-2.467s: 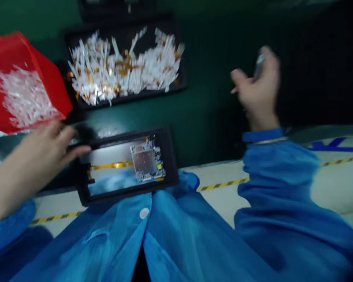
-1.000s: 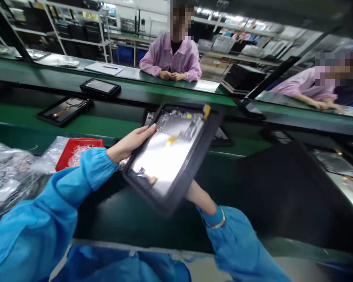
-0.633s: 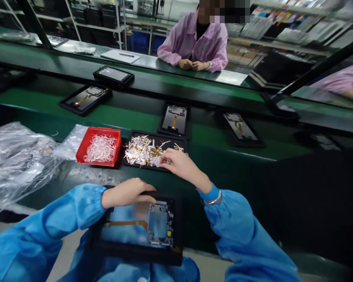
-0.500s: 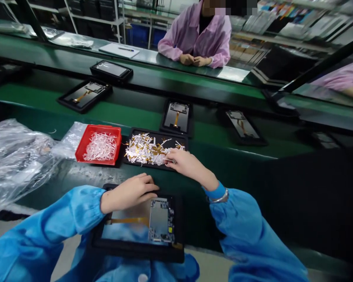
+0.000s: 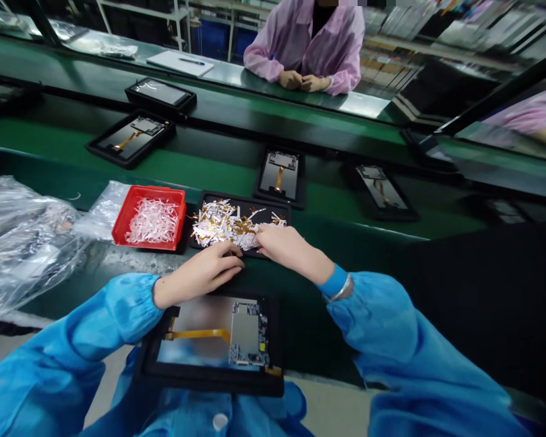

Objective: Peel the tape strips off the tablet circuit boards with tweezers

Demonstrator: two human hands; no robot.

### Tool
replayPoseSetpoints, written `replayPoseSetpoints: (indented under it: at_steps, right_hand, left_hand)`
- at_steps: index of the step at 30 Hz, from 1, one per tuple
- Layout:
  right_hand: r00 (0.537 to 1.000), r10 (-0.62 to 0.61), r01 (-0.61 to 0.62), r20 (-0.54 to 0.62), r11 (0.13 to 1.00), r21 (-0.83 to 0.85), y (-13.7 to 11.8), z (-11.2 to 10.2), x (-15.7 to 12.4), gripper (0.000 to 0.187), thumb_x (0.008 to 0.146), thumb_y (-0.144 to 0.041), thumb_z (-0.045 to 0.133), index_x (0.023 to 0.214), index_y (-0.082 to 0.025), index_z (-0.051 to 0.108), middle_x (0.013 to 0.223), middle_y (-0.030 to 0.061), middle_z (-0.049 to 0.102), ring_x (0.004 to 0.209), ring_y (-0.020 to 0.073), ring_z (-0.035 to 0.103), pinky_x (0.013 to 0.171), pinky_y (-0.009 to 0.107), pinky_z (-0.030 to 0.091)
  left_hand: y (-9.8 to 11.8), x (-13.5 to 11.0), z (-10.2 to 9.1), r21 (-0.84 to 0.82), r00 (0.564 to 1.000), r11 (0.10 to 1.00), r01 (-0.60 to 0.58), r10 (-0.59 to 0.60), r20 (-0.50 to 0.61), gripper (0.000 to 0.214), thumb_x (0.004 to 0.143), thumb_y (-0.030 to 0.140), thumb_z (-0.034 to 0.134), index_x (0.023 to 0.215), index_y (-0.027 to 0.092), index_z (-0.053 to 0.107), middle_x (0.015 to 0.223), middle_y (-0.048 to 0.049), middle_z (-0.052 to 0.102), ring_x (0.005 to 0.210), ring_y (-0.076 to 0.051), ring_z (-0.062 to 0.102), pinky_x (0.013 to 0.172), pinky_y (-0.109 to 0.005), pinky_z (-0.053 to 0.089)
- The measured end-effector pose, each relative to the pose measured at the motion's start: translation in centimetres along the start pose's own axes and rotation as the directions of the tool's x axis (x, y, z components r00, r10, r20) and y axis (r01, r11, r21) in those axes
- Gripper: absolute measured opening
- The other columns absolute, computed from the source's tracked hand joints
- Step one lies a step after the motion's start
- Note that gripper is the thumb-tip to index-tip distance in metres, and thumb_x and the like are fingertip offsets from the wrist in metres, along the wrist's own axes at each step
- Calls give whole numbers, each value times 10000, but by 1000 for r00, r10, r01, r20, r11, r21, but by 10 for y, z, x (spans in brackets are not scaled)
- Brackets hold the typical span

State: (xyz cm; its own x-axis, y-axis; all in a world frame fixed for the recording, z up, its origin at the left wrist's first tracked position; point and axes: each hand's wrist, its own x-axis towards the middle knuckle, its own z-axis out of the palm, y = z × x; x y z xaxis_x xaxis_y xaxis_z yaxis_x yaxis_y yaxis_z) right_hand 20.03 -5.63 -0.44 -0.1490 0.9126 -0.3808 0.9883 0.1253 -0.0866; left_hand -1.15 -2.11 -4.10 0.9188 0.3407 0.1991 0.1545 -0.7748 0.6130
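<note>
My right hand (image 5: 289,246) reaches to the right part of a black tray (image 5: 277,207) holding a heap of white and amber ribbon pieces (image 5: 221,223). Its fingers are pinched together at the heap, and what lies between them is hidden. My left hand (image 5: 204,269) hovers just before the tray's front edge, fingers loosely bent and thumb apart, with nothing visible in it. Below it, close to my body, lies an opened tablet-like device (image 5: 195,352) in a black frame, with an amber flex cable (image 5: 200,334) and a circuit board (image 5: 246,334) showing.
A red bin (image 5: 117,233) of clear white strips stands left of the tray, beside clear plastic bags (image 5: 22,243). Several similar devices (image 5: 279,173) lie on the green conveyor (image 5: 218,145) beyond. Across it sits a person in a pink coat (image 5: 304,42), hands together.
My left hand has lifted off the device and moved forward to the tray's front edge. My right hand stays at the heap, its fingers deeper among the pieces.
</note>
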Motion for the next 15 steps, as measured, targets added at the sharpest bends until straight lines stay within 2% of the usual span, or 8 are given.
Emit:
replayPoseSetpoints:
  at_steps: [4,6,8,10,11,13,15]
  right_hand:
    - [1000,-26,26,-4,994,111,4,3,13,116,908,-245,637,893,-131,646,962,48,661,904,163,627,848,365,518]
    - [999,-30,38,-40,977,211,9,5,15,147,860,-252,693,807,-130,629,863,24,644,815,140,608,798,335,516]
    - [994,-21,56,-105,938,342,16,6,15,177,754,-179,761,689,-135,602,735,0,601,696,117,559,713,291,487]
    - [976,20,92,-216,864,494,22,6,12,182,686,-125,763,636,-148,589,691,-7,575,645,102,515,655,260,443]
    - [957,57,120,-283,813,570,24,6,10,161,694,-141,745,646,-156,592,704,-4,577,640,97,504,634,249,425]
    - [901,162,192,-402,682,705,24,9,6,133,774,-252,680,716,-172,590,721,-10,564,596,81,465,566,229,383]
    - [841,269,276,-469,533,800,18,13,2,205,840,-382,605,786,-189,563,675,-38,506,500,57,375,481,216,310]
  left_hand:
    - [2,-5,-1,-11,1000,1000,2,-2,-19,277,1018,267,400,1049,177,660,1152,-104,583,1037,-194,594,919,-356,527]
    - [2,-10,-4,-26,999,1000,9,-9,-35,268,1016,269,408,1049,181,659,1158,-100,578,1052,-192,591,936,-358,521]
    - [1,-14,-6,-52,998,999,15,-18,-56,258,1013,269,419,1048,183,659,1151,-94,582,1061,-190,591,950,-359,512]
    - [0,-17,-9,-88,995,996,27,-35,-94,247,1011,262,425,1047,183,656,1117,-84,592,1048,-184,592,952,-357,504]
    - [0,-16,-9,-108,991,993,38,-51,-121,237,1008,259,431,1048,183,652,1091,-78,594,1025,-179,593,945,-356,502]
    - [-1,-12,-9,-156,979,985,67,-95,-182,207,1000,264,455,1041,182,640,1028,-59,593,938,-159,594,893,-335,507]
    - [-1,-2,-6,-218,959,971,93,-146,-242,176,986,288,496,1026,176,626,984,-44,588,857,-138,583,814,-298,509]
